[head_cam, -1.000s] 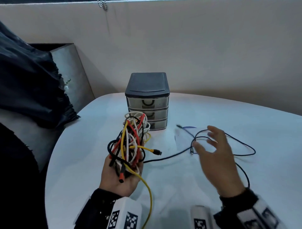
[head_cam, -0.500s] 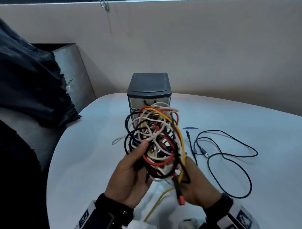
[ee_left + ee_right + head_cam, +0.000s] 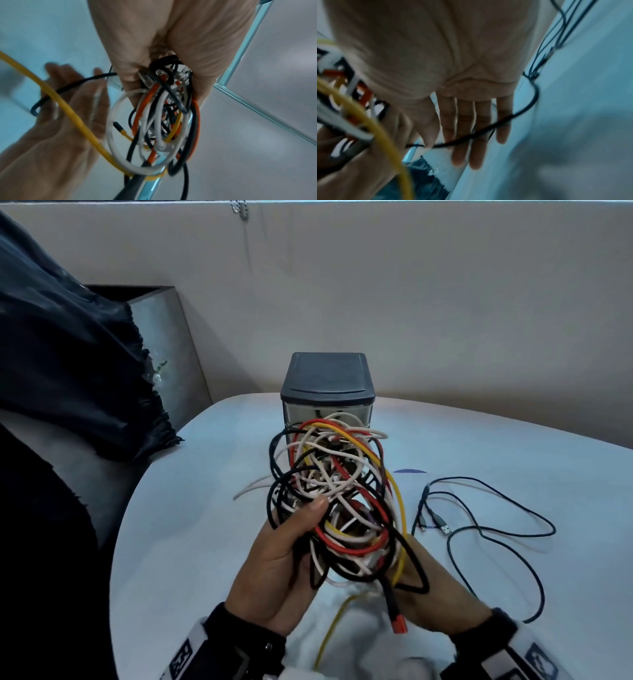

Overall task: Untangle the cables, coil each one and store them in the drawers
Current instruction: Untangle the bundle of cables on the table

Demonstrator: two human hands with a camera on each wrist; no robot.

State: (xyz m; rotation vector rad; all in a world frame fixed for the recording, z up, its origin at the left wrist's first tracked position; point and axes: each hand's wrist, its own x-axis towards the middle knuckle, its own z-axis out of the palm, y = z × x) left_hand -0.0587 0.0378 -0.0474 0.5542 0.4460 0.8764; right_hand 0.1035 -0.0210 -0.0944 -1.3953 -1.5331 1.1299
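Observation:
A tangle of red, white, black and yellow cables is held up in front of the dark-topped drawer unit. My left hand grips the tangle from the left, thumb pressed on top; the left wrist view shows its fingers curled round the cable tangle. My right hand lies under the tangle's right side, its fingers straight with a black strand across them. A yellow cable and a red plug hang below. The unit's drawers are mostly hidden behind the tangle.
A separate thin black cable lies in loose loops on the white table to the right, its plugs near the middle. Dark cloth and a grey box stand off the table's left edge.
My right hand left the black cable on the table and came under the tangle. My left hand turned and raised the tangle in front of the drawers.

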